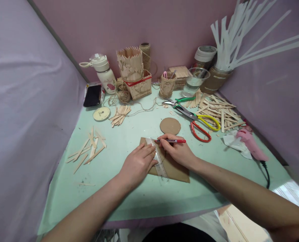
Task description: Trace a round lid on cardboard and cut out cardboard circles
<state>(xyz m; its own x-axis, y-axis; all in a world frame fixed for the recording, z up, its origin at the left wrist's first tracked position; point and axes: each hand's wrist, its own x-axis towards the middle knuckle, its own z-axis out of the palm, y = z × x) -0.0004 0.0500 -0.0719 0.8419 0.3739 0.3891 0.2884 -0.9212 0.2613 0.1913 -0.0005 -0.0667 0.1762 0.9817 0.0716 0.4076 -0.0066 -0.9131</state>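
"Cardboard sheet [178,171]: whereabouts on the desk [129,205] have you got it?"

"Near the front edge, about midway between the left and right edges. My left hand [138,164] lies palm down across it, fingers nearly together, pressing on a clear ruler [161,168]."

"And your other hand?"

"My right hand [177,151] holds a red-ended pen [182,141] in a narrow pinch, its tip close to the ruler. I can't tell whether it touches."

"How much is done?"

"Part of a curved line shows beside the ruler, so I'd judge the marking is under way. Beyond my right hand, toward the back edge, lies a round cardboard disc [169,126]; that one looks fully cut."

"So what's left?"

"Some ruling, I'd say, since I can't make out a finished straight line. Cutting too, perhaps: the sheet looks whole where it's uncovered, and the scissors [189,114] lie toward the right edge, clear of both hands. Loose sticks [95,155] near the left edge are unattached as well."
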